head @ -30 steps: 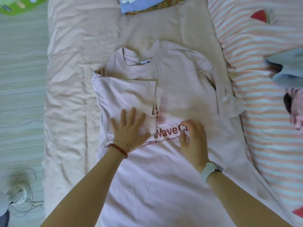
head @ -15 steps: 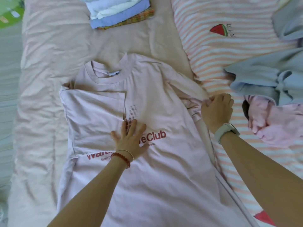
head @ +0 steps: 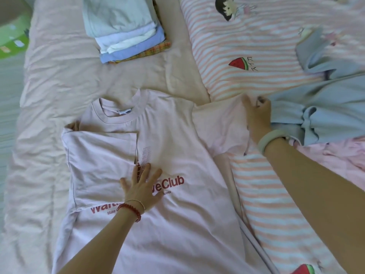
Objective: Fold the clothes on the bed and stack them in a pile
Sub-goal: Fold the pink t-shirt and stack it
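Pink T-shirt (head: 177, 224) lies near centre on bed sheet (head: 49, 86), soft thin cotton, red print. Left side already folded in; right sleeve (head: 221, 125) spread out, unfolded. Your left hand (head: 142, 186) flat, fingers splayed, pressing chest. Your right hand (head: 256, 115) pinches sleeve edge. Folded pile (head: 126, 34) far left, neat rectangles. Left to do: blue garment (head: 325, 107), crumpled pink garment (head: 335, 159) at right.

A bed (head: 59, 80) under a wrinkled pale pink sheet fills the view in soft daylight. A striped watermelon-print quilt (head: 256, 56) lies toward 2 o'clock, a green container (head: 11, 36) at 10 o'clock.
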A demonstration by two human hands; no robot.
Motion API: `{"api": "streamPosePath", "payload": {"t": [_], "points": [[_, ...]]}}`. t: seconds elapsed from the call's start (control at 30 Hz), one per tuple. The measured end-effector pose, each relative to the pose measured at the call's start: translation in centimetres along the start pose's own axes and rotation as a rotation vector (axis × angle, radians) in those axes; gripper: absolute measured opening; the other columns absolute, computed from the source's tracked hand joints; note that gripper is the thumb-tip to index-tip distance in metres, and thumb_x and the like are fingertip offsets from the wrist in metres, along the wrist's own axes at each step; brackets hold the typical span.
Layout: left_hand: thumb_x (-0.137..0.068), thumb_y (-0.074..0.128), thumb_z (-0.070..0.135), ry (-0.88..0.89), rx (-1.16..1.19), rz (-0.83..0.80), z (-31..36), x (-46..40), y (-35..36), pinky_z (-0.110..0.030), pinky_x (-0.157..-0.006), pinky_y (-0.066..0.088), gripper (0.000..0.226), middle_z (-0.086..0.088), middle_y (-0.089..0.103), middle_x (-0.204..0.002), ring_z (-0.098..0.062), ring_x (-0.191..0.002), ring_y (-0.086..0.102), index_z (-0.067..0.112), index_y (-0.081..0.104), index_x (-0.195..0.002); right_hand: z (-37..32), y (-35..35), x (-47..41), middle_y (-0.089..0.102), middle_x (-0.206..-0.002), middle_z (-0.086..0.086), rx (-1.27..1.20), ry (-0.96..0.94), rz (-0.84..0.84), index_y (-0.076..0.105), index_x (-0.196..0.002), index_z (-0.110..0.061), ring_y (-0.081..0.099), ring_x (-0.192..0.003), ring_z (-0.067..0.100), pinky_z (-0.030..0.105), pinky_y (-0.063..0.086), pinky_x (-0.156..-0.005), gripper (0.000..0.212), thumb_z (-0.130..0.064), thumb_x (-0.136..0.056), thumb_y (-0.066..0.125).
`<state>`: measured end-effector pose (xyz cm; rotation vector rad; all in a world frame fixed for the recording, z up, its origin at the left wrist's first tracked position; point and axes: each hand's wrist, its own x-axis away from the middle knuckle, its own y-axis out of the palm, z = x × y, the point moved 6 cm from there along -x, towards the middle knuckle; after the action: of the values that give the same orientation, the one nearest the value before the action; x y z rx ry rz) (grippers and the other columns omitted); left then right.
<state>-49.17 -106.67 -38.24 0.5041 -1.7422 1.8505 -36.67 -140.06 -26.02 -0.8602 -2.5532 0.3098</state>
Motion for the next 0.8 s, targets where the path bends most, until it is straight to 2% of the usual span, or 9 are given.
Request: {"api": "streamPosePath", "payload": {"t": [0.2, 0.3, 0.47, 0.53, 0.57, 0.63, 0.67, 0.73, 0.8], "points": [[-0.084, 0.035, 0.068, -0.001, 0.011, 0.008, -0.2, -0.1, 0.2, -0.063, -0.109, 0.005, 0.068, 0.013, -0.011, -0.156, -0.022, -0.143, -0.015, 0.052, 0.003, -0.142, 4.9, 0.8, 2.9, 0.058, -0.112, 0.021, 0.503, -0.103, 0.046, 0.048, -0.112, 0.002, 0.055, -0.103, 0.036, 0.043, 0.044, -0.087, 0.033, -0.022, -0.090, 0.052], [-0.085, 0.035, 0.068, 0.000, 0.016, 0.013, -0.3, 0.0, 0.3, -0.063, -0.109, 0.004, 0.067, 0.013, -0.012, -0.156, -0.023, -0.143, -0.015, 0.052, 0.003, -0.142, 3.9, -0.3, 3.5, 0.060, -0.111, 0.025, 0.620, -0.207, 0.144, 0.049, -0.118, 0.002, 0.056, -0.100, 0.042, 0.041, 0.041, -0.078, 0.030, -0.016, -0.094, 0.043], [-0.090, 0.046, 0.047, 0.045, 0.164, 0.079, -0.4, 0.6, -1.2, -0.054, -0.113, 0.008, 0.059, 0.013, 0.002, -0.156, -0.016, -0.144, -0.003, 0.046, 0.020, -0.142, -2.7, 2.6, 7.7, 0.065, -0.084, 0.025, 0.782, -0.711, 0.041, 0.046, -0.132, -0.005, 0.060, -0.072, 0.040, 0.034, 0.035, -0.057, 0.037, -0.018, -0.097, 0.042], [-0.089, 0.057, 0.026, 0.040, 0.441, 0.232, -1.5, 1.2, -3.0, -0.040, -0.113, 0.020, 0.053, 0.002, 0.024, -0.153, -0.017, -0.141, 0.021, 0.030, 0.040, -0.139, -4.7, 5.6, 10.8, 0.064, -0.074, 0.017, 0.593, -0.811, -0.142, 0.051, -0.126, -0.006, 0.059, -0.063, 0.036, 0.036, 0.041, -0.054, 0.033, -0.018, -0.096, 0.045], [-0.088, 0.060, 0.017, 0.001, 0.636, 0.318, -2.6, 1.6, -3.8, -0.035, -0.110, 0.027, 0.047, -0.005, 0.035, -0.147, -0.021, -0.135, 0.034, 0.021, 0.049, -0.134, -4.8, 7.6, 12.6, 0.062, -0.069, 0.005, 0.473, -0.791, -0.333, 0.051, -0.125, -0.010, 0.058, -0.060, 0.026, 0.034, 0.042, -0.055, 0.032, -0.018, -0.095, 0.046], [-0.090, 0.058, 0.010, -0.177, 1.066, 0.394, -5.3, 2.3, -4.4, -0.036, -0.101, 0.040, 0.034, -0.011, 0.052, -0.132, -0.026, -0.118, 0.051, 0.009, 0.058, -0.124, -3.0, 11.6, 16.7, 0.054, -0.070, -0.012, 0.365, -0.647, -0.759, 0.047, -0.130, -0.016, 0.055, -0.063, 0.006, 0.024, 0.043, -0.062, 0.036, -0.020, -0.095, 0.048], [-0.092, 0.054, 0.012, -0.280, 1.298, 0.368, -6.4, 2.6, -4.2, -0.038, -0.093, 0.046, 0.029, -0.012, 0.057, -0.124, -0.027, -0.107, 0.057, 0.007, 0.058, -0.120, -1.5, 13.0, 18.4, 0.056, -0.078, -0.012, 0.376, -0.565, -0.908, 0.045, -0.133, -0.017, 0.058, -0.074, 0.007, 0.021, 0.045, -0.070, 0.038, -0.021, -0.095, 0.048], [-0.096, 0.047, 0.016, -0.424, 1.650, 0.261, -7.1, 2.9, -3.4, -0.032, -0.077, 0.048, 0.020, -0.012, 0.062, -0.105, -0.023, -0.087, 0.059, 0.008, 0.058, -0.110, 1.6, 13.8, 19.8, 0.061, -0.100, 0.002, 0.428, -0.503, -0.960, 0.046, -0.133, -0.014, 0.059, -0.098, 0.020, 0.031, 0.046, -0.087, 0.038, -0.016, -0.095, 0.046], [-0.096, 0.047, 0.015, -0.453, 1.715, 0.206, -7.2, 2.9, -3.1, -0.027, -0.067, 0.045, 0.016, -0.010, 0.061, -0.086, -0.019, -0.074, 0.054, 0.008, 0.061, -0.092, 3.7, 12.7, 19.4, 0.060, -0.110, 0.010, 0.517, -0.571, -0.775, 0.050, -0.129, -0.009, 0.054, -0.107, 0.028, 0.039, 0.044, -0.090, 0.036, -0.009, -0.093, 0.047]]}}
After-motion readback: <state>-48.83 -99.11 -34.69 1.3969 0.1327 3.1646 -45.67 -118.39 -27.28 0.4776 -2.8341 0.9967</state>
